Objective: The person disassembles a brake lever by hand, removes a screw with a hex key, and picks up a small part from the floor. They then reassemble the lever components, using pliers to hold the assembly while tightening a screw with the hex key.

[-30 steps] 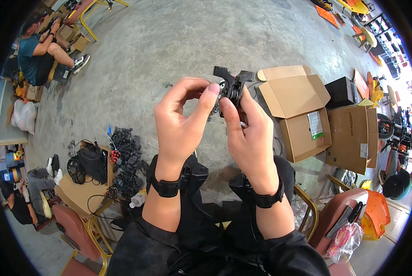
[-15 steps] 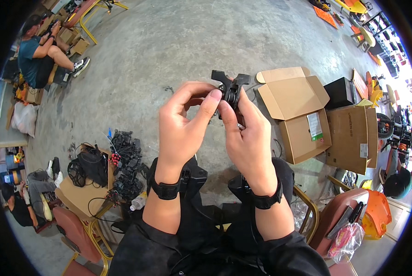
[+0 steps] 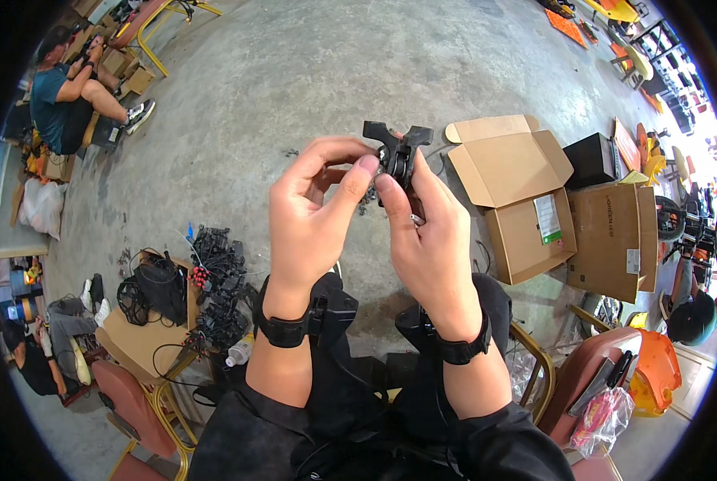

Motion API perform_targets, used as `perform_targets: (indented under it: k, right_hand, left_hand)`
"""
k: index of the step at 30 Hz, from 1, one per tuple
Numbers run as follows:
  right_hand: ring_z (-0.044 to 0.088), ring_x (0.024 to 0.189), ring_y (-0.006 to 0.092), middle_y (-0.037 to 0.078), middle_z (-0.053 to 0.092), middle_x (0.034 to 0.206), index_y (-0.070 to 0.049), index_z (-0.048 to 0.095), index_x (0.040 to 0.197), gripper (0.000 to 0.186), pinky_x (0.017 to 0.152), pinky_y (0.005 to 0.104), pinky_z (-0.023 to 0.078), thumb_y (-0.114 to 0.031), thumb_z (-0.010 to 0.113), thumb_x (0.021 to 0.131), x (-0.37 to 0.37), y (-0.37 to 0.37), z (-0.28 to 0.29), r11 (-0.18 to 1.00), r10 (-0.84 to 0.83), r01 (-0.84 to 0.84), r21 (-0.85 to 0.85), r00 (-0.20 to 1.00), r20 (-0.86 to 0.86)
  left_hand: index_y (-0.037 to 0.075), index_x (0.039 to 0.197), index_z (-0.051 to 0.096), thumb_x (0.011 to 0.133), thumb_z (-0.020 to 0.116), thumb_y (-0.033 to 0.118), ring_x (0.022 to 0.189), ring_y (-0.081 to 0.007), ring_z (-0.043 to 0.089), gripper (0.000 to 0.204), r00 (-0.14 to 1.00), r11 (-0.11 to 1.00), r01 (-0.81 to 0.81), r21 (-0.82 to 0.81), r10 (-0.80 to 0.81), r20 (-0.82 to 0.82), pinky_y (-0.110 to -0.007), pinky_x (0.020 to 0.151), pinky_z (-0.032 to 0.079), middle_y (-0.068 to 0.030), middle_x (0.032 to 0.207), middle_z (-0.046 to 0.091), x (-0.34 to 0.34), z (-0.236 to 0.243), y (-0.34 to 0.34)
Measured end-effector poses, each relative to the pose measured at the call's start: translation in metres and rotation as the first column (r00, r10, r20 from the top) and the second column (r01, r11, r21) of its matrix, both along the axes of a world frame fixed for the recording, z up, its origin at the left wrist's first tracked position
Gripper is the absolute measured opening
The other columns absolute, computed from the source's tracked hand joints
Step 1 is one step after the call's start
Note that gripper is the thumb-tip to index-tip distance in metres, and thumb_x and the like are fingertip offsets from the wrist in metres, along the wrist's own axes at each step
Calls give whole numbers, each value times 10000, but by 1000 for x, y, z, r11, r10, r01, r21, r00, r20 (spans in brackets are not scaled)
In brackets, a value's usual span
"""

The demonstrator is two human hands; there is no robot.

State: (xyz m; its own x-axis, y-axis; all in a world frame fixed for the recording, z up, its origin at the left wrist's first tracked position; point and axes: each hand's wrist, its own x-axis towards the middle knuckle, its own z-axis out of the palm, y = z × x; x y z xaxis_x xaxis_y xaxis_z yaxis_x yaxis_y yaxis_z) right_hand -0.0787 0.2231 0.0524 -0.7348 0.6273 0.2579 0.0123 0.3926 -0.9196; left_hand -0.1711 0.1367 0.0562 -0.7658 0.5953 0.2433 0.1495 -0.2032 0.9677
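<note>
holding a black two-pronged part [image 3: 402,158] out over the concrete floor [image 3: 294,72], the right hand [image 3: 432,232] has its thumb and fingers closed around the lower right of it, with the prongs pointing up and away. the left hand [image 3: 309,200] brings its thumb and forefinger together at the left flank of the same part, just beside a small round bit [image 3: 382,152]; whether those tips pinch it or only touch it, i cannot tell. a small silvery piece [image 3: 417,219] shows between the right thumb and forefinger, too small to name.

compared with a second ago, the part sits a little farther left and slightly lower, and the right hand has drifted left with it. half a second ago the two thumb tips were nearly meeting; now the left thumb has pulled a touch leftward, and the left wrist with its black band [image 3: 282,331] has shifted the same way.

around them little changes: the open cardboard box [image 3: 512,172] stays on the floor to the right next to a taller brown carton [image 3: 607,240], the heap of black cables and parts [image 3: 221,297] stays at the lower left, and a seated person [image 3: 66,96] remains at the upper left.
</note>
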Motion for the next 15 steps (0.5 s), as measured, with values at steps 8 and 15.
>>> perform_targets:
  k: [8,15]
  right_hand:
    - [616,833,367,230,610,931,119,471,1184,405,684,375,489,-125,591,883,0,0,3,1000,1,-1,-21,1000,3]
    - [616,833,361,228,609,935,123,469,1188,409,692,373,489,-116,593,880,1,-1,2,1000,0,0,9,1000,19]
  left_hand:
    - [-26,967,627,857,607,22,843,-97,573,121,995,1000,-26,-12,27,100,-236,725,470,-50,975,616,1,4,-2]
    - [-30,974,628,868,597,29,856,-91,574,126,995,999,29,24,-31,92,-229,722,472,-45,947,622,-1,2,-2]
